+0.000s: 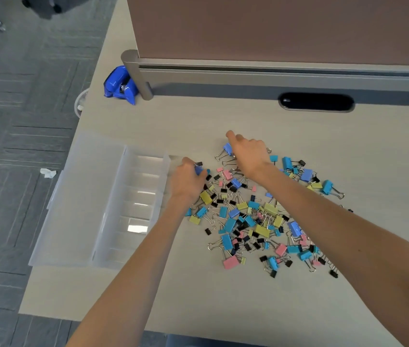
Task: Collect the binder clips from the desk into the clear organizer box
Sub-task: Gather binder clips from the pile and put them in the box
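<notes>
Dozens of binder clips [261, 216] lie heaped mid-tabletop [223, 301], beside the clear organizer box [103, 204] open at its left edge. Left hand [187, 182] is closed around blue clips at the pile's near-box side; right hand [246, 155] pinches a blue clip [228, 148] at its far side.
</notes>
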`<state>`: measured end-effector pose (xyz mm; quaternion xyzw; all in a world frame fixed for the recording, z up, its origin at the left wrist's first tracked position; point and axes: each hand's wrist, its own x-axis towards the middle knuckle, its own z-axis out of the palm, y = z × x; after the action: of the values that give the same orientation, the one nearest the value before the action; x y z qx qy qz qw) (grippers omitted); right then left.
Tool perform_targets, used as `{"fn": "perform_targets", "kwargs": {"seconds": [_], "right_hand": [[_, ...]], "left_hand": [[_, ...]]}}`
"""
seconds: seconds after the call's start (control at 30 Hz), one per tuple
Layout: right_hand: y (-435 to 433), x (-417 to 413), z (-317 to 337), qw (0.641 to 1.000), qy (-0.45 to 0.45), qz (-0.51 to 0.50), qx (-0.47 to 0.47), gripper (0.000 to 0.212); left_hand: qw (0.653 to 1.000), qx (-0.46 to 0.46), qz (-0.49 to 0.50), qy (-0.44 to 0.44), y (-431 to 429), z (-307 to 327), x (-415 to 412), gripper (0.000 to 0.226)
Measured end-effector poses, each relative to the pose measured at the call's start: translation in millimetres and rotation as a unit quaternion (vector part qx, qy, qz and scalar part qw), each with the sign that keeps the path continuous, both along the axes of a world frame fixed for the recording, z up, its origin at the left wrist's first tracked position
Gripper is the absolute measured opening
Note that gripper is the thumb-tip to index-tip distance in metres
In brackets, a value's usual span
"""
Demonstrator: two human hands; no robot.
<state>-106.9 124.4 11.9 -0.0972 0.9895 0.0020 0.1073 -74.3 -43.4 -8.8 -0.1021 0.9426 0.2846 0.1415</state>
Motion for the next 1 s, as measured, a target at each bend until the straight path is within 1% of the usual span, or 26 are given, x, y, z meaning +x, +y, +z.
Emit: {"fn": "perform_targets", "kwargs": {"seconds": [0.07,0.1,0.13,0.2,0.27,0.37,0.47,0.57,0.63,0.7,0.8,0.87,0.9,1.0], "right_hand": [[-1.0,-8.4,1.6,1.000,-0.008,0.026,0.012,0.078],[-1.5,-11.5,1.4,0.999,-0.017,0.043,0.016,0.080],[-1.8,-13.9,0.8,0.998,-0.029,0.057,0.022,0.079],[-2.3,-16.8,-0.9,0.995,-0.046,0.077,0.036,0.074],[-2.4,-17.8,-3.1,0.993,-0.055,0.090,0.050,0.071],[-1.1,-17.5,-7.2,0.990,-0.063,0.102,0.067,0.068],[-0.4,-18.2,-10.0,0.989,-0.065,0.113,0.073,0.071],[1.5,-17.5,-12.4,0.989,-0.060,0.107,0.080,0.064],[4.2,-16.4,-12.9,0.992,-0.055,0.091,0.068,0.059],[8.8,-14.5,-12.9,0.996,-0.043,0.067,0.030,0.051],[19.5,-7.1,-5.9,0.996,-0.032,0.014,-0.079,0.037],[27.7,0.2,0.7,0.982,-0.053,-0.038,-0.179,0.036],[32.6,4.0,1.7,0.969,-0.073,-0.070,-0.226,0.037],[48.1,16.5,-1.0,0.922,-0.130,-0.148,-0.332,0.030]], "left_hand": [[0.996,0.082,0.027,-0.016,-6.4,-4.4,-7.3,0.025],[0.991,0.129,0.038,-0.027,-8.9,-5.3,-9.5,0.020],[0.982,0.178,0.051,-0.043,-10.3,-4.3,-10.6,0.018],[0.953,0.277,0.086,-0.083,-12.9,1.7,-11.0,0.013],[0.920,0.348,0.113,-0.138,-16.8,7.6,-10.7,0.016],[0.880,0.410,0.121,-0.207,-21.0,11.1,-9.6,0.020],[0.840,0.475,0.119,-0.234,-22.2,5.5,-8.7,0.033],[0.811,0.509,0.147,-0.248,-16.5,5.6,-9.3,0.038],[0.808,0.514,0.148,-0.247,-10.4,9.7,-11.7,0.038],[0.816,0.509,0.135,-0.238,-4.7,11.4,-13.9,0.037],[0.816,0.512,0.128,-0.236,3.8,14.7,-17.6,0.033],[0.816,0.508,0.120,-0.247,11.5,18.0,-20.4,0.033],[0.824,0.496,0.107,-0.251,16.1,19.7,-21.3,0.034],[0.878,0.419,0.054,-0.226,33.1,25.0,-23.7,0.035]]}}
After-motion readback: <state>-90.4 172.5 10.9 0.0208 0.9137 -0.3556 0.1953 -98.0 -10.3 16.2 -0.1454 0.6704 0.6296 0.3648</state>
